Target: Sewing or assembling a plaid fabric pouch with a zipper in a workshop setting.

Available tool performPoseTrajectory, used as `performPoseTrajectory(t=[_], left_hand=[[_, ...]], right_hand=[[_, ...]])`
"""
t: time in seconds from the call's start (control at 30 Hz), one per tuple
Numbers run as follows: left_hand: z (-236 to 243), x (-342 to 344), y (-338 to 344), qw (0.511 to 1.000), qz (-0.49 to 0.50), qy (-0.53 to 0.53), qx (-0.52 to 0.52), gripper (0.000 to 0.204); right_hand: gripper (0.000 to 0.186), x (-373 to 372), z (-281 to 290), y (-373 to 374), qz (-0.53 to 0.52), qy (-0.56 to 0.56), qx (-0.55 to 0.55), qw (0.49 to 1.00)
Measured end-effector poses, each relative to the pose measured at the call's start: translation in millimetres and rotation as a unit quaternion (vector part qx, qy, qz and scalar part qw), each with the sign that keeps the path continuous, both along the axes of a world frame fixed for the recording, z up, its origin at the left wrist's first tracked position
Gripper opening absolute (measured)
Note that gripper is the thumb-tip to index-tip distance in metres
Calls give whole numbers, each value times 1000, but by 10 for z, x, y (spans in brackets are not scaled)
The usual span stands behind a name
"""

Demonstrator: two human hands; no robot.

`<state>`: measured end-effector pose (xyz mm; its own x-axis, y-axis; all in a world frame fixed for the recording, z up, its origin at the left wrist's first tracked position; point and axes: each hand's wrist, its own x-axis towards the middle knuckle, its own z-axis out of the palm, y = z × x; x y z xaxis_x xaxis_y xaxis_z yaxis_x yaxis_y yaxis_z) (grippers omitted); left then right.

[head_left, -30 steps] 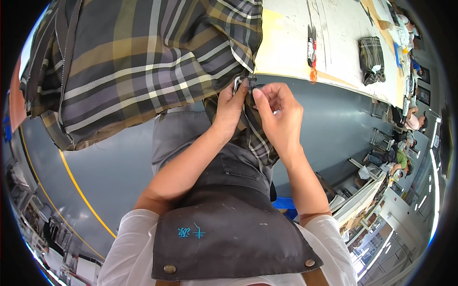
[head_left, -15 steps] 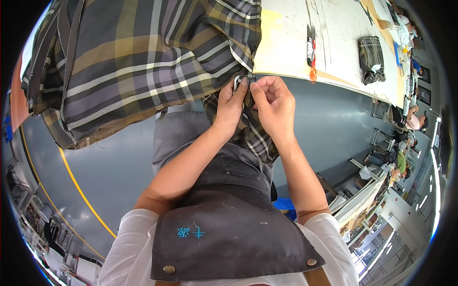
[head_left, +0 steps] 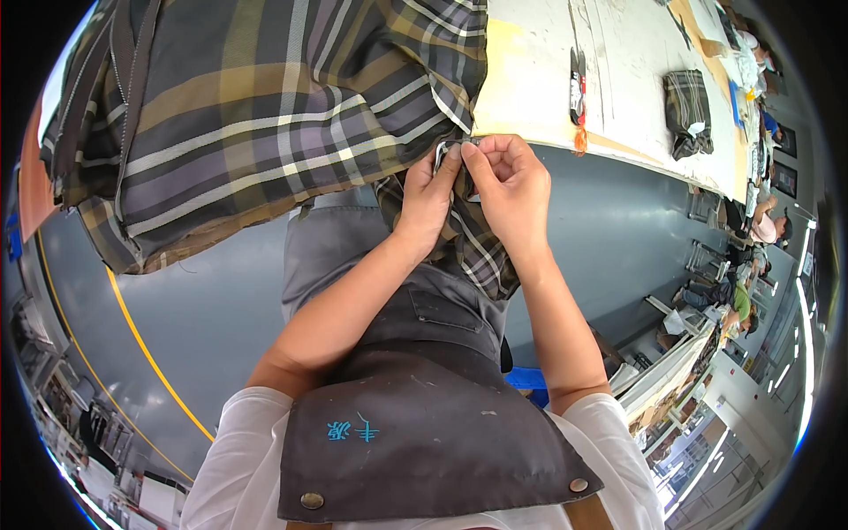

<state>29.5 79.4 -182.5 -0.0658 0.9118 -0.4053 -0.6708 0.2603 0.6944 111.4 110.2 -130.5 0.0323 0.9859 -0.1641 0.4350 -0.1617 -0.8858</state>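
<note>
A large plaid garment (head_left: 265,115) in grey, yellow and purple lies over the edge of a pale work table (head_left: 548,71), with part of it hanging down in front of me. My left hand (head_left: 428,190) and my right hand (head_left: 508,181) meet at the table's edge. Both pinch the same small fold of the plaid cloth between thumb and fingers, fingertips touching. A narrow strip of the cloth (head_left: 481,252) drops below my hands.
A folded plaid piece (head_left: 689,102) and a dark tool with an orange tassel (head_left: 579,93) lie further along the table. I wear a dark grey apron (head_left: 415,424). The grey floor has a yellow line (head_left: 141,344). Other people sit at the far right (head_left: 738,300).
My hands have drawn slightly closer together on the cloth fold; the pinch sits a little higher against the table's edge. Little else differs.
</note>
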Motion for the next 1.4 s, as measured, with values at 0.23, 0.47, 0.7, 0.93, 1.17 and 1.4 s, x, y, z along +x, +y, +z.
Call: performPoseTrajectory(t=[0.23,0.47,0.7,0.93,1.17,1.4], left_hand=[[29,-25,-7,1000,2,15,19,23],[42,-20,-2,1000,6,24,12,23],[20,-10,-5,1000,10,9,13,23],[12,7,11,999,23,41,18,20],[15,-17,-15,999,20,46,14,19],[-2,18,19,996,38,62,49,23]], right_hand=[[20,-60,57,114,-28,-60,-53,996],[16,21,27,41,28,88,-67,993],[24,108,107,24,97,124,-124,980],[20,-8,29,44,10,101,-95,990],[26,-45,-4,51,22,9,-42,999],[28,-12,-113,88,17,7,25,1000]])
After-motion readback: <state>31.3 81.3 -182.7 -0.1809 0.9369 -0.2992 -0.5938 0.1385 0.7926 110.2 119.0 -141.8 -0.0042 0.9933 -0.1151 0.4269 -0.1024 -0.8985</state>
